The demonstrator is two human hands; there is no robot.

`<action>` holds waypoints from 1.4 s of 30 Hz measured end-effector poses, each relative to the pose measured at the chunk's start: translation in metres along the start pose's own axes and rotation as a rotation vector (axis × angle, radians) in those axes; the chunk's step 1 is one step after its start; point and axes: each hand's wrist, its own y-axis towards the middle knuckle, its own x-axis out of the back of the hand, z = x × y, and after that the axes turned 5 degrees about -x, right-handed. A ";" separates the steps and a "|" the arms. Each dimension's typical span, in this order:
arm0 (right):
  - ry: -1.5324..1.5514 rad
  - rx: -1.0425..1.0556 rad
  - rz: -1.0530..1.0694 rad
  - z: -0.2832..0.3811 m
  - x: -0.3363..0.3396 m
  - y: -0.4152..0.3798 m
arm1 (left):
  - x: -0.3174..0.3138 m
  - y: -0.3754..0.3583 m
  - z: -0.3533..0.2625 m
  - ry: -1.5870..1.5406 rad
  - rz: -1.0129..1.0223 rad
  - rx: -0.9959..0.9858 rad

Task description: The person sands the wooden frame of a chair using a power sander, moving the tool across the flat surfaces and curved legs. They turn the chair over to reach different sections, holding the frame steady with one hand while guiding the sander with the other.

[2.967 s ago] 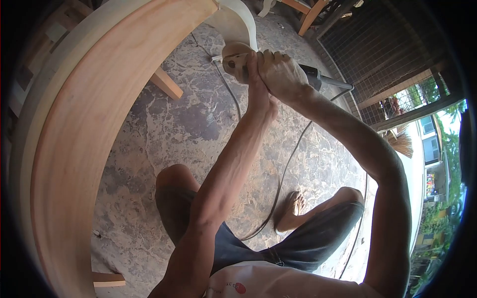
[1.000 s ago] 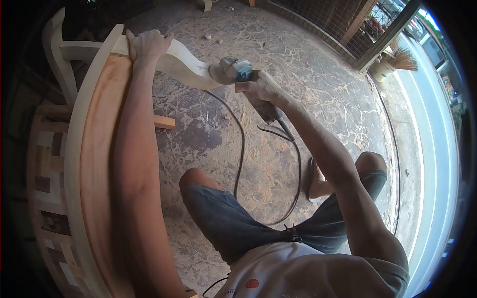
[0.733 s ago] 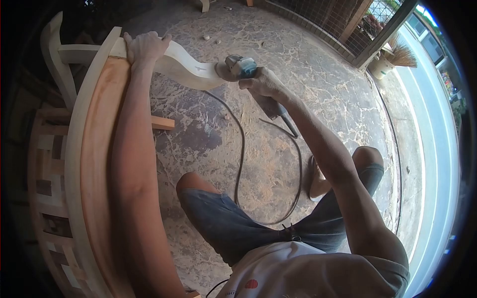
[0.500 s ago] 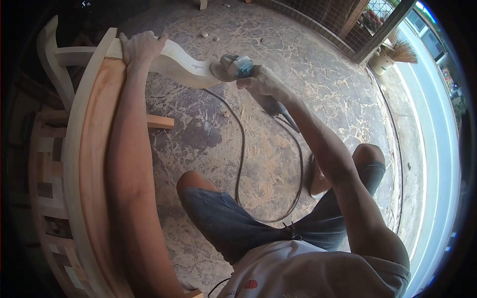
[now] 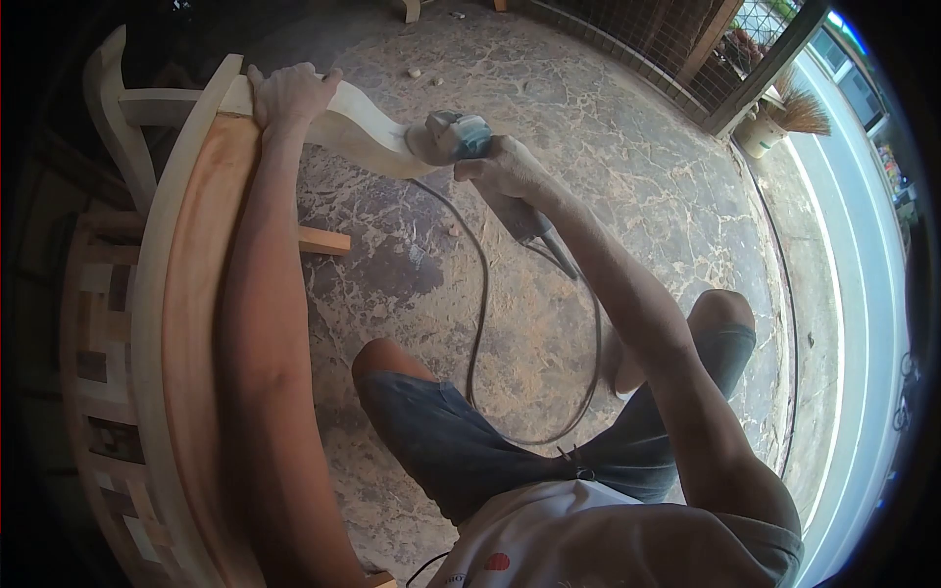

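Note:
My right hand (image 5: 507,169) is closed round an angle grinder (image 5: 472,135) with a teal head. The grinder's round disc (image 5: 425,144) lies against the outer end of a pale, curved wooden furniture leg (image 5: 365,135). My left hand (image 5: 296,96) grips the leg's other end, where it joins the wooden furniture frame (image 5: 211,181); some of its fingers are hidden behind the wood. From the grinder's back end a dark cord (image 5: 482,294) loops over the floor between my knees.
Patchwork wooden slats (image 5: 103,314) run along the frame's left side. A short wooden bar (image 5: 324,241) juts out under my left forearm. Dust and small scraps lie on the cracked floor (image 5: 627,176). A pot with a broom (image 5: 760,132) stands by the mesh screen at the right.
The grinder has moved slightly left along the curved leg, with its body tilted more into view. My left hand keeps its hold. The whole view has shifted a little.

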 end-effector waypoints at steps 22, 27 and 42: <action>0.055 0.039 0.005 -0.001 -0.011 -0.008 | 0.006 0.000 0.000 -0.013 0.018 0.002; -0.030 0.000 -0.100 -0.020 0.011 -0.008 | 0.006 -0.002 0.000 0.011 0.012 -0.007; -0.028 -0.032 -0.097 -0.035 0.022 0.005 | 0.006 0.001 -0.002 0.023 0.025 -0.005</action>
